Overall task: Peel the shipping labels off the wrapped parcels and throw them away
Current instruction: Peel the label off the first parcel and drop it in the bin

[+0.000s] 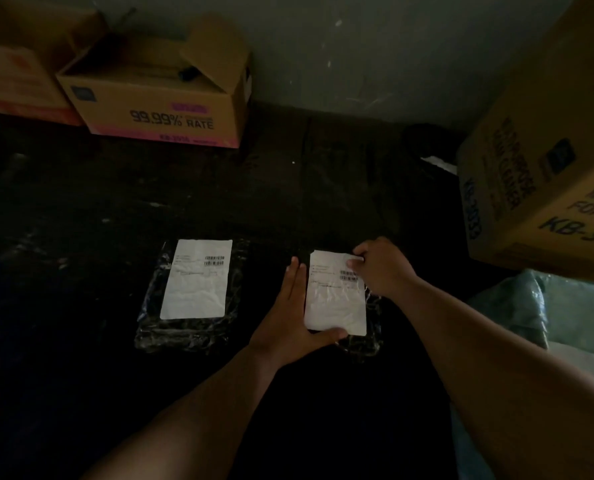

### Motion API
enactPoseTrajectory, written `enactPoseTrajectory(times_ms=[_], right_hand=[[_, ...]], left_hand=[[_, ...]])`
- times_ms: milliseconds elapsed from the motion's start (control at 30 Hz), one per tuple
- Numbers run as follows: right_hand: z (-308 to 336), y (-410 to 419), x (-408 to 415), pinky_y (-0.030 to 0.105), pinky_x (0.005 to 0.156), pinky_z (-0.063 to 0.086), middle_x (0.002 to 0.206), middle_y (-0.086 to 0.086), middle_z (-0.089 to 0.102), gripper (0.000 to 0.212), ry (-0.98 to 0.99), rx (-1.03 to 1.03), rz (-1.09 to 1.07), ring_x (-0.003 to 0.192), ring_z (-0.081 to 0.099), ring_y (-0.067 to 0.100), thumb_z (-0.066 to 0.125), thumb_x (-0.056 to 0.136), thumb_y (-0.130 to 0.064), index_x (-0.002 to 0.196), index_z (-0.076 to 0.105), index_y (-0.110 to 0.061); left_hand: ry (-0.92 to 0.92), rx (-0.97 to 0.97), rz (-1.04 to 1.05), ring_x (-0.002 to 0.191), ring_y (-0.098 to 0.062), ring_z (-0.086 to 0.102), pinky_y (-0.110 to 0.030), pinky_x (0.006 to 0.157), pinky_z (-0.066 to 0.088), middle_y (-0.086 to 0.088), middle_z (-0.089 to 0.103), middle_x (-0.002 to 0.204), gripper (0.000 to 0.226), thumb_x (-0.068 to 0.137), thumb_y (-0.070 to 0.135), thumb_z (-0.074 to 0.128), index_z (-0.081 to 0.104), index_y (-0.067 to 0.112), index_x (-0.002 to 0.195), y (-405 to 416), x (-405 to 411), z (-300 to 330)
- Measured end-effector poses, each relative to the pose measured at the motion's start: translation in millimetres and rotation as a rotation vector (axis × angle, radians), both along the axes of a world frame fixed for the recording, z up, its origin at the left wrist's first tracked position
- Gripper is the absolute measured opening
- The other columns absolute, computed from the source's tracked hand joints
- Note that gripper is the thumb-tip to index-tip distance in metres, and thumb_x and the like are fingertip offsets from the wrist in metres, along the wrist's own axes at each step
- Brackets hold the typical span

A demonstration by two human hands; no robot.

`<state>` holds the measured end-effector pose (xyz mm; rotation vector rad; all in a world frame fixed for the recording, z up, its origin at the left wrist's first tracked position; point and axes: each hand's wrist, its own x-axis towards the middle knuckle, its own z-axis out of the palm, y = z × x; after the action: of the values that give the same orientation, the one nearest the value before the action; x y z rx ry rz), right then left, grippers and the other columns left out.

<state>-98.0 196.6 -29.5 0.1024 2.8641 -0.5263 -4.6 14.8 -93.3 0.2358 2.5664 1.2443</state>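
Both forearms reach in from the bottom edge toward the right parcel (361,336), a dark plastic-wrapped packet lying on the dark floor (115,202). Its white shipping label (335,299) covers most of the top face. The left hand (293,323) lies along the label's left edge with fingers straight, thumb pressing across the near edge, steadying the packet. The right hand (382,268) pinches the label's far right corner between curled fingers and thumb (whether that corner has lifted is too dim to tell).

Well apart to the left lies the left parcel (188,327), same dark wrap, with its own label (196,278) flat on top. Against the far wall (357,57) stands an open cardboard box (157,98) printed "99.99% RATE"; a larger carton (544,188) sits at right, pale plastic sheeting (544,306) below it.
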Motion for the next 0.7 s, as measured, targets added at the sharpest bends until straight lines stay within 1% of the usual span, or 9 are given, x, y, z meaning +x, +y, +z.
enactPoseTrajectory(times_ms=[67, 100, 167, 233, 367, 500, 600, 633, 700], right_hand=[[1, 3, -3, 0.024, 0.061, 0.046, 0.100, -0.005, 0.062, 0.020, -0.022, -0.092, -0.019, 0.075, 0.059, 0.007, 0.063, 0.090, -0.034, 0.105, 0.066, -0.021], [1, 4, -3, 0.023, 0.062, 0.045, 0.095, -0.005, 0.065, 0.012, -0.034, -0.125, -0.024, 0.074, 0.058, 0.005, 0.064, 0.090, -0.031, 0.099, 0.066, -0.022], [2, 6, -6, 0.025, 0.069, 0.046, 0.093, -0.003, 0.067, 0.005, -0.040, -0.157, -0.020, 0.076, 0.058, 0.006, 0.065, 0.090, -0.027, 0.092, 0.065, -0.022], [3, 4, -8, 0.027, 0.074, 0.047, 0.090, -0.003, 0.066, 0.008, -0.059, -0.138, -0.012, 0.079, 0.060, 0.009, 0.065, 0.090, -0.024, 0.095, 0.068, -0.018], [3, -1, -13, 0.028, 0.071, 0.049, 0.085, 0.002, 0.067, 0.013, -0.115, -0.077, 0.006, 0.079, 0.063, 0.014, 0.065, 0.090, -0.022, 0.097, 0.070, -0.013], [4, -1, -12, 0.030, 0.074, 0.051, 0.090, 0.006, 0.069, 0.014, -0.079, -0.030, 0.046, 0.082, 0.064, 0.017, 0.064, 0.091, -0.023, 0.095, 0.070, -0.012], [3, 2, -12, 0.029, 0.078, 0.048, 0.100, 0.004, 0.067, 0.018, -0.054, -0.075, 0.009, 0.088, 0.062, 0.016, 0.065, 0.090, -0.023, 0.105, 0.068, -0.013], [2, 3, -12, 0.028, 0.077, 0.047, 0.103, 0.004, 0.066, 0.020, -0.045, -0.096, -0.015, 0.088, 0.061, 0.015, 0.064, 0.090, -0.022, 0.108, 0.067, -0.013], [0, 5, -12, 0.027, 0.073, 0.049, 0.101, 0.005, 0.068, 0.016, -0.037, -0.070, -0.013, 0.084, 0.062, 0.015, 0.061, 0.092, -0.022, 0.103, 0.068, -0.013]], left_hand=[[-0.006, 0.025, 0.009, 0.149, 0.001, -0.019, -0.034, 0.125, 0.009, 0.022, -0.033, 0.158, 0.137, 0.071, 0.070, 0.076, -0.017, 0.022, 0.159, 0, 1, 0], [-0.009, 0.029, 0.010, 0.150, 0.001, -0.017, -0.035, 0.125, 0.011, 0.022, -0.032, 0.159, 0.137, 0.070, 0.071, 0.076, -0.016, 0.023, 0.159, 0, 2, 1], [-0.020, 0.031, 0.012, 0.150, 0.001, -0.015, -0.036, 0.125, 0.012, 0.022, -0.031, 0.160, 0.138, 0.069, 0.070, 0.077, -0.015, 0.024, 0.159, 0, 1, 2], [-0.035, 0.042, 0.012, 0.150, 0.000, -0.015, -0.038, 0.125, 0.014, 0.023, -0.030, 0.160, 0.138, 0.068, 0.070, 0.078, -0.015, 0.025, 0.159, 0, 1, 3], [-0.048, 0.046, 0.024, 0.151, -0.001, -0.014, -0.043, 0.125, 0.017, 0.025, -0.030, 0.159, 0.139, 0.066, 0.072, 0.078, -0.014, 0.026, 0.159, 0, 2, 4], [-0.048, 0.032, 0.027, 0.151, -0.002, -0.013, -0.043, 0.125, 0.018, 0.023, -0.029, 0.160, 0.138, 0.067, 0.070, 0.079, -0.013, 0.024, 0.160, 1, 2, 5], [-0.047, 0.033, 0.023, 0.151, -0.002, -0.012, -0.041, 0.125, 0.017, 0.024, -0.030, 0.159, 0.136, 0.068, 0.068, 0.080, -0.013, 0.025, 0.159, 1, 2, 6], [-0.053, 0.034, 0.023, 0.151, -0.002, -0.012, -0.040, 0.125, 0.016, 0.024, -0.030, 0.159, 0.136, 0.069, 0.067, 0.080, -0.013, 0.025, 0.159, 2, 2, 6], [-0.067, 0.031, 0.029, 0.151, -0.001, -0.012, -0.038, 0.124, 0.015, 0.024, -0.031, 0.159, 0.137, 0.068, 0.066, 0.081, -0.014, 0.025, 0.159, 3, 1, 7]])
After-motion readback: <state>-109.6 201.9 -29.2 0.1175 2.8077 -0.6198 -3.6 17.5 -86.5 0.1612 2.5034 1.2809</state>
